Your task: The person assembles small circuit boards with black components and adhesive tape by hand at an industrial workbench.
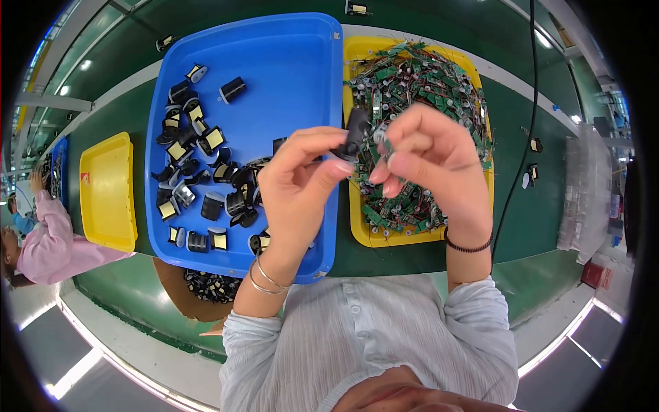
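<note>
My left hand (302, 172) pinches a black plastic housing (355, 132) between thumb and fingers, above the gap between two trays. Close beside it, my right hand (429, 151) has its fingers closed on a small circuit board (384, 141) with a pale round part, mostly covered by the fingertips. Whether the two pieces touch I cannot tell. Under my left hand is a blue tray (281, 48) with several black housings (211, 139), some bearing yellow pads. Beneath my right hand, a yellow tray (364, 235) is heaped with green circuit boards (446, 89) and thin wires.
An empty-looking yellow tray (108, 192) lies at the left. Below the table edge, a cardboard box (180, 292) holds small black parts. A black cable (519, 165) hangs along the right, near loose parts (533, 173). Another person in a pink sleeve (58, 223) works at far left.
</note>
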Motion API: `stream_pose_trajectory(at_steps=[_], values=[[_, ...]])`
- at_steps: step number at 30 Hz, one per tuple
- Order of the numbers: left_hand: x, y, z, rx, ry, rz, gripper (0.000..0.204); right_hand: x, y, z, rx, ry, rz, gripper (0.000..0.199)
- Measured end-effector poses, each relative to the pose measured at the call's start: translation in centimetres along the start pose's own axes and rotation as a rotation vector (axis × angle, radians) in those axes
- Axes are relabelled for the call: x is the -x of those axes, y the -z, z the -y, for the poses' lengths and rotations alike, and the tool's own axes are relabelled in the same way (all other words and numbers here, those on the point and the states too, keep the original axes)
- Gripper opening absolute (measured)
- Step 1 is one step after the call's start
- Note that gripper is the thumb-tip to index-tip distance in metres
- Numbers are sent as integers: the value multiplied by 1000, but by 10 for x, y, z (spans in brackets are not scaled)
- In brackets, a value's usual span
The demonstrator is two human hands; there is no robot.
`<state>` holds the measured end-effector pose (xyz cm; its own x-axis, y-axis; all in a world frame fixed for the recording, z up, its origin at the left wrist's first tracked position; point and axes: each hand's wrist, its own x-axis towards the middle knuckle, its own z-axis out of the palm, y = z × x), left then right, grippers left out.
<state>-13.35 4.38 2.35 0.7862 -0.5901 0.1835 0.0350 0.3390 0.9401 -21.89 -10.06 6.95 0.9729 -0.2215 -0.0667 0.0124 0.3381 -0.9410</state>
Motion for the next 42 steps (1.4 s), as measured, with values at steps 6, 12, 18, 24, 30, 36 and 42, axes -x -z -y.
stream_pose_trajectory(at_steps=[6,12,18,24,30,36,42], values=[[6,-9,-11,-123,-102,69,29,6,-8,0,88,42,-31,9],[3,-9,-8,-256,-216,45,28,7,-3,-6,187,109,0,12],[7,-10,-4,-235,-261,-22,29,5,-3,-8,137,40,-9,14],[6,-11,-9,-402,-290,-18,29,4,-1,-5,110,-77,16,14],[2,-9,-10,-527,-457,59,31,5,3,1,93,-144,51,14],[1,-11,-10,-506,-463,88,30,6,4,5,74,-150,68,14],[2,-11,-8,-526,-470,73,29,5,5,0,242,-36,35,12]])
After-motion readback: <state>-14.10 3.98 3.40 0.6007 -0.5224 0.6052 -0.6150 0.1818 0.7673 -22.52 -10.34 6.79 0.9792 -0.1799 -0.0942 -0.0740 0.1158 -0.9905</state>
